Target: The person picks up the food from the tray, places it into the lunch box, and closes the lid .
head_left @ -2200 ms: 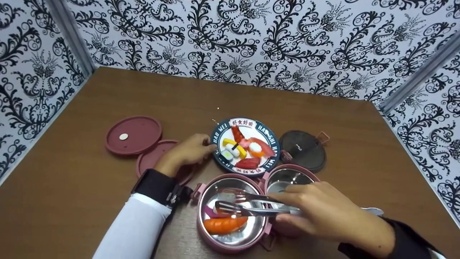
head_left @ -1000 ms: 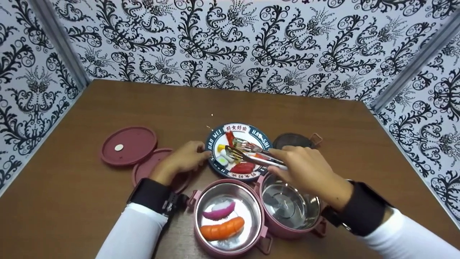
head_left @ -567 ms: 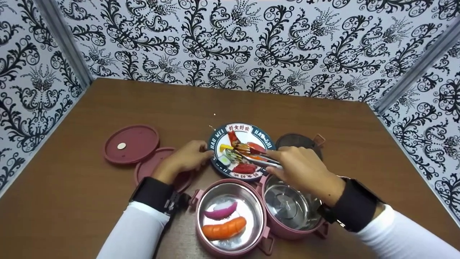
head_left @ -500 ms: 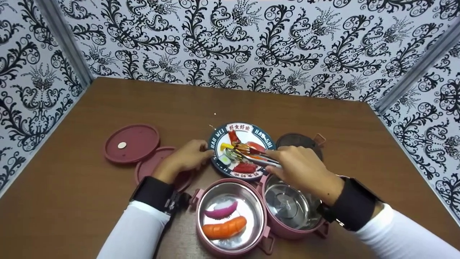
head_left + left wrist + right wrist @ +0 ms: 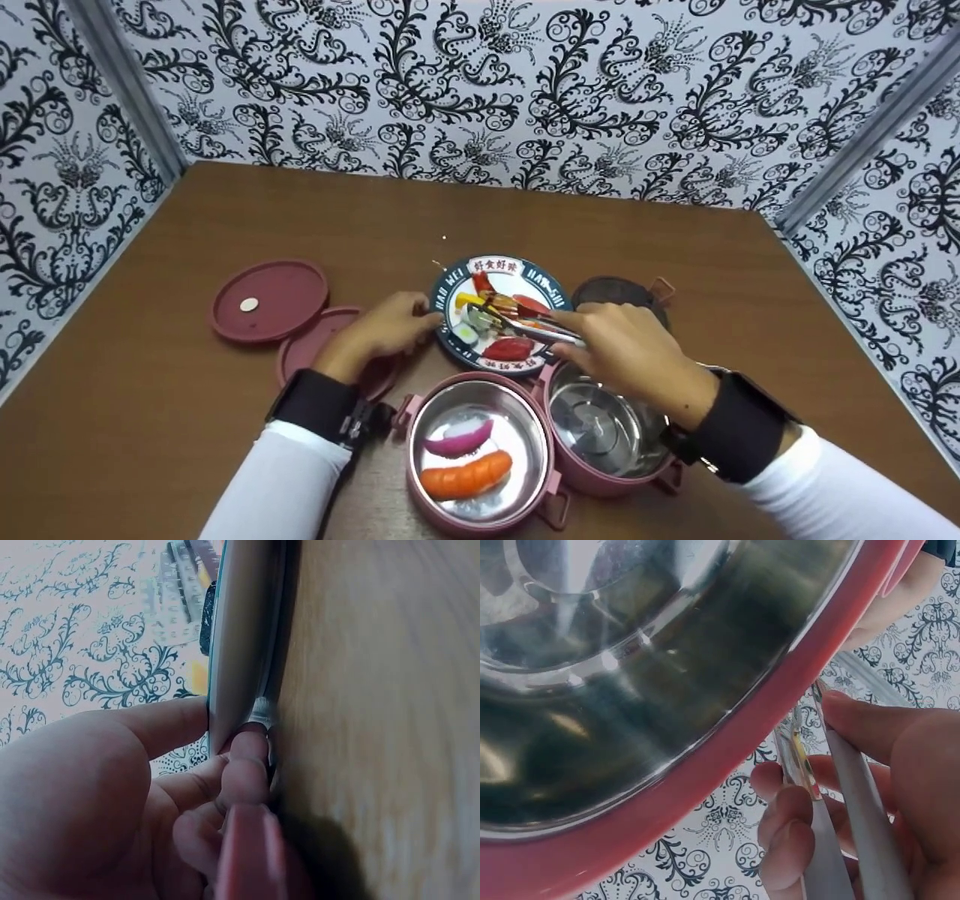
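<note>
We see two arms in close-fitting long white sleeves (image 5: 277, 487) that end just short of the wrists. Each wrist carries a broad black fabric band (image 5: 311, 405), and the left band has a small black mount with metal fittings (image 5: 358, 424) on its inner side. Both hands are bare, without gloves or rings.

plate (image 5: 556, 294) behind two containers (image 5: 480, 446), lids (image 5: 270, 300) left of plate

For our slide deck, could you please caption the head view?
Right hand holds metal tongs over a sushi plate steadied by the left hand; two pink steel containers sit nearer the camera.
</note>
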`<state>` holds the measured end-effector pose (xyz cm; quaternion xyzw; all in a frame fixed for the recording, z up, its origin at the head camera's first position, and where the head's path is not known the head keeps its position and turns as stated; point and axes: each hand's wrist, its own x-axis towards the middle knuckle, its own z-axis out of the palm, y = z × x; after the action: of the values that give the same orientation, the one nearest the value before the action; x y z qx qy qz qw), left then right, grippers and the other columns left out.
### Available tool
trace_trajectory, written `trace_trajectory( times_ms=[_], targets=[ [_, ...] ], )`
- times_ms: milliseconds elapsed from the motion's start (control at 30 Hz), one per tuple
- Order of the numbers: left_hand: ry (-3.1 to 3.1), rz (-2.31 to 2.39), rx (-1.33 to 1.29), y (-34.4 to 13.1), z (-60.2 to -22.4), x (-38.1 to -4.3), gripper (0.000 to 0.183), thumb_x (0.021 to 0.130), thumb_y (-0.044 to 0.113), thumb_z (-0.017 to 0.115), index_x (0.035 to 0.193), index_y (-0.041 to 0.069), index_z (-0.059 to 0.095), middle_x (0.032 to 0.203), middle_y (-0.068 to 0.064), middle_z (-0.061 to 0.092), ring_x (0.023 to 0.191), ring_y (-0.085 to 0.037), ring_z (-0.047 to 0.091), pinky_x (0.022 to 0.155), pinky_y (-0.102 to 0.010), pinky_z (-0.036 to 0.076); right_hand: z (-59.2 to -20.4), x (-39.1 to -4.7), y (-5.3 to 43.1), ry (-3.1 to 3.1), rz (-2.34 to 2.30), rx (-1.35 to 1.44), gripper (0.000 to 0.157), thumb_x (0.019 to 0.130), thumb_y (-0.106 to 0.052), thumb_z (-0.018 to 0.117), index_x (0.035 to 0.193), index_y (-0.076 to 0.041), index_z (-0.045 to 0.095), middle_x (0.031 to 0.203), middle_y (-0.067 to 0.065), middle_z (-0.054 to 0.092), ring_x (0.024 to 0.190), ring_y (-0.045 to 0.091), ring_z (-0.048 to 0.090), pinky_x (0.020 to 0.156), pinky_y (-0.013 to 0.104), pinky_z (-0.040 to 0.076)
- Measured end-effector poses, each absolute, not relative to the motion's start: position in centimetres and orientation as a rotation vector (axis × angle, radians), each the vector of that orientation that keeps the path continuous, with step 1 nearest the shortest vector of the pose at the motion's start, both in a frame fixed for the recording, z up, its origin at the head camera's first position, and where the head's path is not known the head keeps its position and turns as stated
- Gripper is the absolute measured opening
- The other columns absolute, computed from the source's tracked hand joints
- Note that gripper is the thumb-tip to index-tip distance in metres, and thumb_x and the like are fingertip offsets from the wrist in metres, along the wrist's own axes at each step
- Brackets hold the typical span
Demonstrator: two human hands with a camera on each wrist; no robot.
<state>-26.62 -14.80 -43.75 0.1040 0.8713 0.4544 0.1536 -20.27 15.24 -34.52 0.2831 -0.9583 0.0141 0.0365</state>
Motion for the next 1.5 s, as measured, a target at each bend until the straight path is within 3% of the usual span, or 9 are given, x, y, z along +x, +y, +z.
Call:
trace_trajectory(
  times_ms=[467,733,867,1167,1300,1500],
  targets=[
    [2.516,1.288,0.323,-15.1,-43.3,-26.5,0.022,0.101,0.024,0.057,0.088,0.007,0.057,0.073,-0.003,0.057,0.053,-0.014,0.052,0.053,-0.025,0.046,-34.2,-18.4,16.3,-2.795,0.097,0.888,0.043,0.091,-0.038,0.073,0.129,-0.016,0.069,0.100,0.008,0.074,0.078,0.025,0.070,0.063,0.043,0.055],
    [2.521,1.282,0.320,-14.9,-43.6,-26.6,0.023,0.100,0.026,0.057,0.087,0.007,0.056,0.072,-0.003,0.057,0.053,-0.013,0.052,0.053,-0.025,0.046,-33.4,-16.2,17.4,-2.677,0.230,0.968,0.043,0.089,-0.036,0.075,0.129,-0.020,0.068,0.088,-0.003,0.069,0.065,0.006,0.058,0.058,0.028,0.048],
    [2.514,1.292,0.341,-14.6,-43.6,-26.5,0.023,0.101,0.026,0.057,0.087,0.007,0.056,0.072,-0.003,0.057,0.052,-0.013,0.052,0.053,-0.026,0.046,-33.2,-14.6,18.4,-2.576,0.343,1.068,0.044,0.086,-0.032,0.078,0.128,-0.020,0.069,0.092,-0.006,0.071,0.064,-0.002,0.051,0.055,0.019,0.044],
    [2.506,1.303,0.299,-14.9,-43.6,-26.4,0.021,0.101,0.024,0.057,0.088,0.007,0.057,0.073,-0.003,0.057,0.053,-0.014,0.052,0.052,-0.025,0.046,-32.9,-12.8,19.5,-2.484,0.383,1.267,0.044,0.085,-0.031,0.080,0.127,-0.023,0.069,0.095,-0.011,0.070,0.066,-0.004,0.053,0.054,0.011,0.037],
    [2.500,1.304,0.289,-14.8,-43.4,-26.4,0.022,0.101,0.023,0.056,0.088,0.007,0.057,0.073,-0.003,0.057,0.053,-0.014,0.052,0.052,-0.025,0.046,-32.9,-12.6,19.3,-2.560,0.270,1.302,0.045,0.086,-0.035,0.078,0.129,-0.029,0.067,0.094,-0.014,0.069,0.065,-0.005,0.050,0.054,0.012,0.036],
    [2.506,1.295,0.283,-14.5,-43.5,-26.4,0.021,0.102,0.025,0.056,0.089,0.008,0.058,0.074,-0.003,0.057,0.055,-0.014,0.052,0.054,-0.025,0.046,-32.9,-13.1,18.8,-2.582,0.125,1.339,0.040,0.090,-0.039,0.072,0.129,-0.030,0.067,0.092,-0.011,0.069,0.059,-0.002,0.048,0.052,0.016,0.035]
  ],
)
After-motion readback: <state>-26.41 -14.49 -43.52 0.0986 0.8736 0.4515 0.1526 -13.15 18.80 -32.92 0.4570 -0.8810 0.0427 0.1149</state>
